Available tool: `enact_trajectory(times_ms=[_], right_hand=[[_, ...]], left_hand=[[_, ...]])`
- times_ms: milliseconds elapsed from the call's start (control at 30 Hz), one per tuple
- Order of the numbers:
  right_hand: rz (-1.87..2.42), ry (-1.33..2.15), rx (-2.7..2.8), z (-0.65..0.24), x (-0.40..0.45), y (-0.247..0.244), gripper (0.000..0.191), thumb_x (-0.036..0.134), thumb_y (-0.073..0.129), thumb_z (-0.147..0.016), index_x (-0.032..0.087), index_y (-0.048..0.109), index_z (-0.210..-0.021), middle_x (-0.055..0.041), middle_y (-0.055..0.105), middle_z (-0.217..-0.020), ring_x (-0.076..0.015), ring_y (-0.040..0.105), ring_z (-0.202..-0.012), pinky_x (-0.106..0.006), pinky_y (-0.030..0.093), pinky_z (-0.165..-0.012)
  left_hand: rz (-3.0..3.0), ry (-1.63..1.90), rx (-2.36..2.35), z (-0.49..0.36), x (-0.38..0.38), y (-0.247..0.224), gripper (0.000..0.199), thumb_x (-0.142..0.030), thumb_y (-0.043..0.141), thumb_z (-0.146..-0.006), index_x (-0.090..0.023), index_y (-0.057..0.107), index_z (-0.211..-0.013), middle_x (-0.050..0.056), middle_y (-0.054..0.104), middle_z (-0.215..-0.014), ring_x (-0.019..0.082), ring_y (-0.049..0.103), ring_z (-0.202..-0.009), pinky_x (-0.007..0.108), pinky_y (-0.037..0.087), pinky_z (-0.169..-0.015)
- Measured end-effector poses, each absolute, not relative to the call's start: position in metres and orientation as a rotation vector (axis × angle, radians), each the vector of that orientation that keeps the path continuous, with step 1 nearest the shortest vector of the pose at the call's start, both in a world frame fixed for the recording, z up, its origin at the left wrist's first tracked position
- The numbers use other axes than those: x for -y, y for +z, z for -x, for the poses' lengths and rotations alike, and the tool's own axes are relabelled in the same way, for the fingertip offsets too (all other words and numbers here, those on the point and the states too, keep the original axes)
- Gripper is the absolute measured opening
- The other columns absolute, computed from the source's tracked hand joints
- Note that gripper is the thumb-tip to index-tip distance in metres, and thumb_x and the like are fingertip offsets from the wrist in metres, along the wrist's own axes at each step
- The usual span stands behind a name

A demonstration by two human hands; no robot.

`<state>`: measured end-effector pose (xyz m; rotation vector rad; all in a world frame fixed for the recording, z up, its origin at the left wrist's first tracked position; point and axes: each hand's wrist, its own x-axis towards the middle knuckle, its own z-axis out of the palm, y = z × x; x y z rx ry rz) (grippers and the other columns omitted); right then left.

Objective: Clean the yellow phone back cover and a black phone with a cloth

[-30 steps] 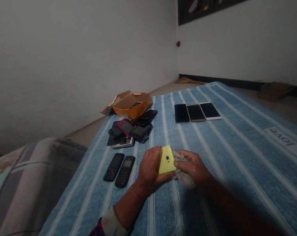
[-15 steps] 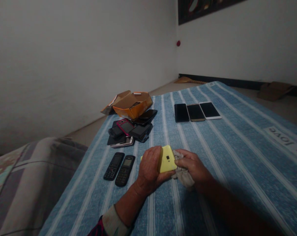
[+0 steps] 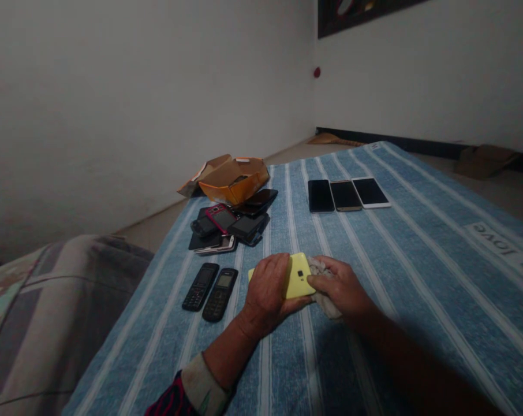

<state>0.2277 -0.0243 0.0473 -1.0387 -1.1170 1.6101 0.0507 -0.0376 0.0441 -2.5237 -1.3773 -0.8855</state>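
Note:
A yellow phone (image 3: pixel 298 278), its camera side up, lies in the grip of my left hand (image 3: pixel 268 289), whose fingers wrap over its middle. My right hand (image 3: pixel 337 286) pinches a crumpled pale cloth (image 3: pixel 327 306) against the right end of the phone. Two black keypad phones, one (image 3: pixel 201 287) beside the other (image 3: pixel 220 294), lie left of my left hand. Beyond them is a loose pile of phones, with a pink-edged one (image 3: pixel 221 218) on top.
An open orange box (image 3: pixel 235 182) stands behind the pile. Three phones lie in a row at the back right: black (image 3: pixel 321 196), gold-edged (image 3: pixel 346 196) and white (image 3: pixel 371 192). Blue striped cloth (image 3: pixel 374 242) covers the surface. Grey fabric (image 3: pixel 88 289) is at the left.
The yellow phone and my hands have shifted slightly right and up in the view. The cloth is bunched more closely behind the phone's right end. The camera view has moved a little.

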Motion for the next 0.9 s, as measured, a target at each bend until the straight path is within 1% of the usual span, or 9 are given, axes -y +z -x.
enact_trajectory(times_ms=[200, 367, 567, 733, 900], right_hand=[[1.101, 1.555, 1.133, -0.223, 0.025, 0.039, 0.023, 0.029, 0.064, -0.064, 0.017, 0.069, -0.083, -0.0005, 0.067, -0.071, -0.0169, 0.061, -0.066, -0.026, 0.047, -0.060], [1.125, 1.514, 1.163, -0.223, 0.025, 0.040, 0.025, 0.032, 0.064, -0.065, 0.016, 0.070, -0.083, -0.0018, 0.068, -0.073, -0.0178, 0.061, -0.068, -0.027, 0.047, -0.061], [1.144, 1.494, 1.198, -0.225, 0.024, 0.044, 0.022, 0.026, 0.062, -0.065, 0.016, 0.072, -0.081, -0.0001, 0.066, -0.070, -0.0166, 0.060, -0.066, -0.026, 0.046, -0.059], [1.140, 1.481, 1.211, -0.225, 0.024, 0.044, 0.025, 0.024, 0.060, -0.065, 0.016, 0.073, -0.084, -0.0005, 0.068, -0.071, -0.0175, 0.061, -0.067, -0.026, 0.047, -0.061], [1.148, 1.494, 1.194, -0.226, 0.024, 0.044, 0.026, 0.025, 0.062, -0.065, 0.015, 0.073, -0.086, -0.0014, 0.069, -0.073, -0.0184, 0.062, -0.069, -0.027, 0.048, -0.062]], left_hand=[[2.498, -0.862, 1.335, -0.054, 0.038, 0.044, 0.073, -0.073, 0.044, -0.085, -0.013, 0.043, -0.128, 0.013, 0.065, -0.105, 0.028, 0.061, -0.095, 0.041, 0.048, -0.082], [2.470, -0.855, 1.296, -0.052, 0.038, 0.038, 0.077, -0.070, 0.048, -0.084, -0.013, 0.037, -0.135, 0.016, 0.064, -0.112, 0.030, 0.061, -0.100, 0.043, 0.047, -0.084], [2.458, -0.880, 1.228, -0.051, 0.037, 0.036, 0.075, -0.067, 0.045, -0.088, -0.013, 0.032, -0.139, 0.017, 0.063, -0.114, 0.031, 0.061, -0.099, 0.046, 0.047, -0.086], [2.445, -0.888, 1.195, -0.051, 0.037, 0.036, 0.075, -0.065, 0.046, -0.089, -0.011, 0.033, -0.138, 0.017, 0.063, -0.114, 0.030, 0.060, -0.100, 0.045, 0.048, -0.086], [2.451, -0.878, 1.241, -0.052, 0.038, 0.034, 0.074, -0.067, 0.047, -0.087, -0.013, 0.034, -0.137, 0.017, 0.063, -0.113, 0.031, 0.061, -0.100, 0.046, 0.047, -0.088]])
